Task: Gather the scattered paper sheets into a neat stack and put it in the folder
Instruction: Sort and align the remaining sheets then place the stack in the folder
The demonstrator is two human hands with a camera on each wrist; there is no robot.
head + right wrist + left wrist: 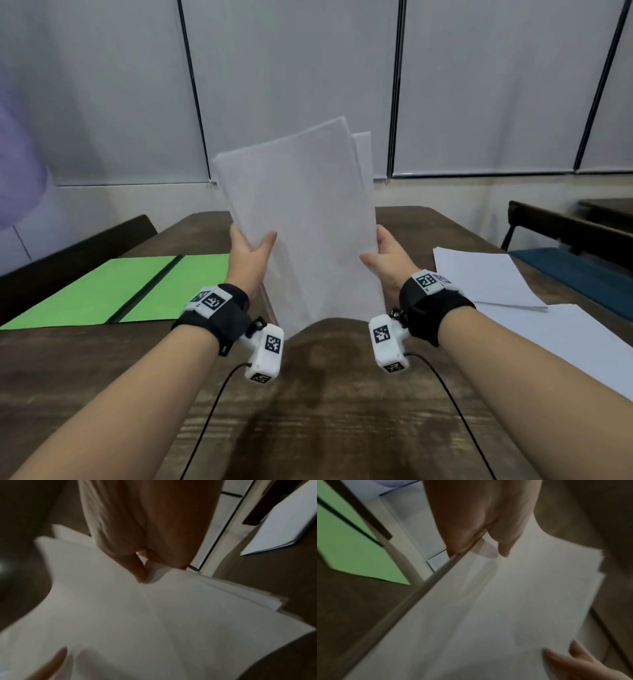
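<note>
I hold a stack of white paper sheets (301, 219) upright above the table's middle, its edges uneven at the top. My left hand (251, 245) grips the stack's left edge, thumb on the near face. My right hand (380, 250) grips the right edge the same way. The left wrist view shows the sheets (488, 608) pinched between thumb and fingers (467, 534); the right wrist view shows the stack (137, 615) under my thumb (139, 569). An open green folder (113, 291) lies flat on the table's left. More white sheets (486, 277) lie at the right.
The wooden table (308, 411) stretches below my arms. A dark chair back (68, 253) stands at the left beyond the folder. Another table and a blue seat (582, 267) are at the far right. Another white sheet (561, 346) lies near the right edge.
</note>
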